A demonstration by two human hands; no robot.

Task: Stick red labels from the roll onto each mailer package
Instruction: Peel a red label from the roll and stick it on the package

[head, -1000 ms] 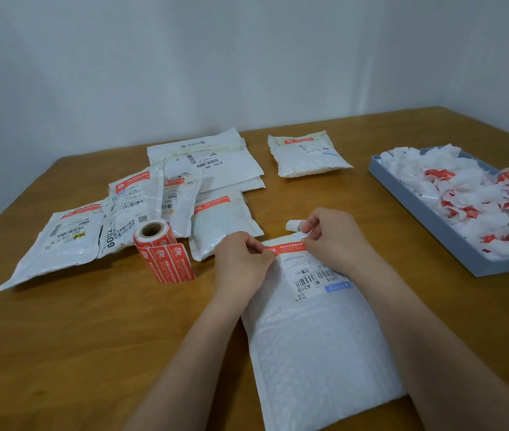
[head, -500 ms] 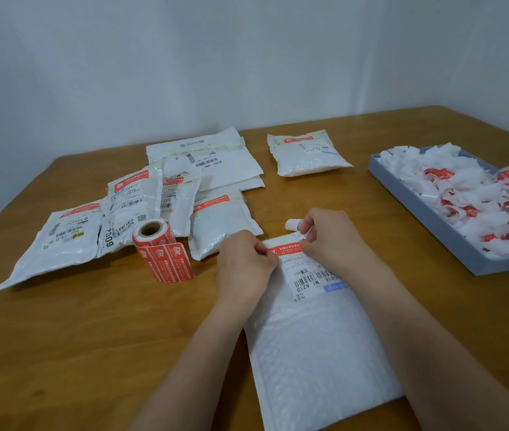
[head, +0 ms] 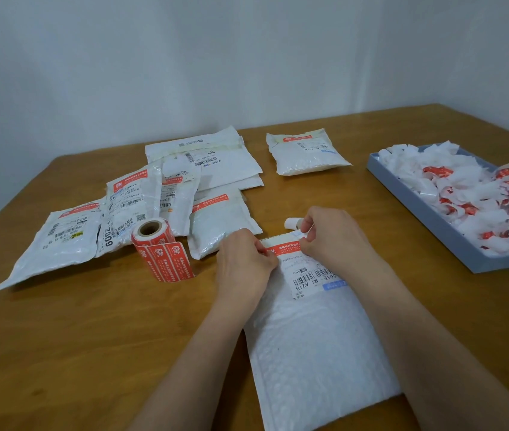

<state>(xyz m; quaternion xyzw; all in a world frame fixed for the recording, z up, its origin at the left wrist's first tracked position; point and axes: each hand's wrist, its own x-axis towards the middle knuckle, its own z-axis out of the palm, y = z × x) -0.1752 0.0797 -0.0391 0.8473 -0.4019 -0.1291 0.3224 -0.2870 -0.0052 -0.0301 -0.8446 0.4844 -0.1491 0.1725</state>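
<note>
A white bubble mailer (head: 315, 346) lies in front of me on the wooden table (head: 76, 337). A red label (head: 284, 247) lies across its top edge, above a barcode sticker. My left hand (head: 244, 265) pinches the label's left end. My right hand (head: 334, 234) pinches the right end, with a curl of white backing paper (head: 292, 223) sticking out behind its fingers. The roll of red labels (head: 153, 236) stands left of my hands, its loose strip hanging forward.
Several white mailers with red labels (head: 203, 169) lie spread at the back left, and one more (head: 304, 152) at the back centre. A grey-blue tray (head: 415, 200) heaped with white and red backing scraps sits at the right.
Both hands stay on the red label at the mailer's top edge. My left fingers have shifted slightly along its left end.
</note>
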